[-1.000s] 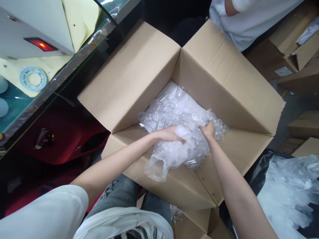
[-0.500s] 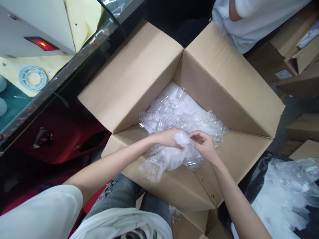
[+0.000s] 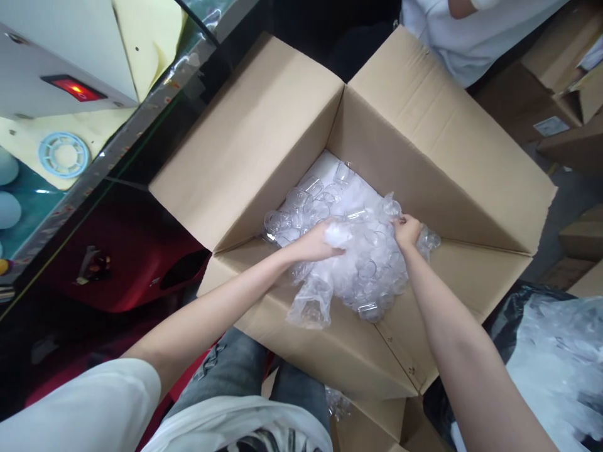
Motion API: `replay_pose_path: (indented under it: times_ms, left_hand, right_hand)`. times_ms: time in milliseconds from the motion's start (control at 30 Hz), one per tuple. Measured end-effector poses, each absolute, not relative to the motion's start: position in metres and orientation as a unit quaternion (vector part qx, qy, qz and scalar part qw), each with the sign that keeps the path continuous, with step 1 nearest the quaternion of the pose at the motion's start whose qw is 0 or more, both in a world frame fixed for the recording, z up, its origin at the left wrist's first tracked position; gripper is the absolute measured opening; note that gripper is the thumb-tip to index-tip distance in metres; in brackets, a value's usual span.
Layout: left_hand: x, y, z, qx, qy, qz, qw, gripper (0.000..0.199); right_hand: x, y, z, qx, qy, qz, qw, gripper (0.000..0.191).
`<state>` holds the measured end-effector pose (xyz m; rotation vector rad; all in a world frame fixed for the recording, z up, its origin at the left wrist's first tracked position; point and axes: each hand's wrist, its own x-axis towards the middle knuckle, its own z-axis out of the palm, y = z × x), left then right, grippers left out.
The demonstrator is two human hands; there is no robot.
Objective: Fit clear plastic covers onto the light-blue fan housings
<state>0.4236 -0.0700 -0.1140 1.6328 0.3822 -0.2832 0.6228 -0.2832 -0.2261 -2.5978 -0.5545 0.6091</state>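
Observation:
An open cardboard box [image 3: 301, 361] in front of me holds a heap of small clear plastic cups [image 3: 301, 201] over a white lining. My left hand [image 3: 315, 243] is closed round a bunched clear plastic bag [image 3: 311, 302], whose loose end hangs over the near side of the heap. A white crumpled part of it sticks out by the thumb. At the right side of the heap my right hand [image 3: 407, 231] has its fingertips pinched together, beside crumpled clear plastic [image 3: 390, 204]. What lies between those fingertips is too small to make out.
A grey machine with a lit red switch [image 3: 78, 89] and a blue ring [image 3: 63, 155] are on the bench at left. A black bag of clear plastic [image 3: 556, 364] stands at right. Beyond the box is a person in white [image 3: 471, 37], with cardboard boxes [image 3: 527, 100] nearby.
My right hand has moved away from my left, up and right to the heap's far right side. The left hand stays closed on the bag, which has shifted slightly right.

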Motion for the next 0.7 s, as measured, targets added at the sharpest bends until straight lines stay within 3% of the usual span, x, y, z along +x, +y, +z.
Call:
replay_pose_path:
  times_ms: [200,333,367,533,700]
  left_hand:
    - [0.428,-0.075,-0.113,0.772,0.144,-0.118,0.608,0.015]
    - [0.431,-0.082,-0.106,0.804,0.145,-0.103,0.567,0.061]
    - [0.434,-0.084,-0.106,0.812,0.142,-0.103,0.557,0.063]
    - [0.445,-0.085,-0.116,0.813,0.165,-0.094,0.551,0.008]
    - [0.441,-0.081,-0.119,0.792,0.173,-0.078,0.58,0.009]
  right_hand:
    - [0.592,-0.258,-0.209,-0.921,-0.211,0.158,0.285,0.027]
    - [0.561,-0.245,-0.171,-0.865,-0.305,0.218,0.333,0.029]
    - [0.555,-0.245,-0.162,-0.851,-0.326,0.239,0.334,0.028]
    - [0.572,-0.257,-0.153,-0.87,-0.311,0.269,0.272,0.033]
    - [0.628,-0.281,-0.192,-0.957,-0.169,0.205,0.115,0.026]
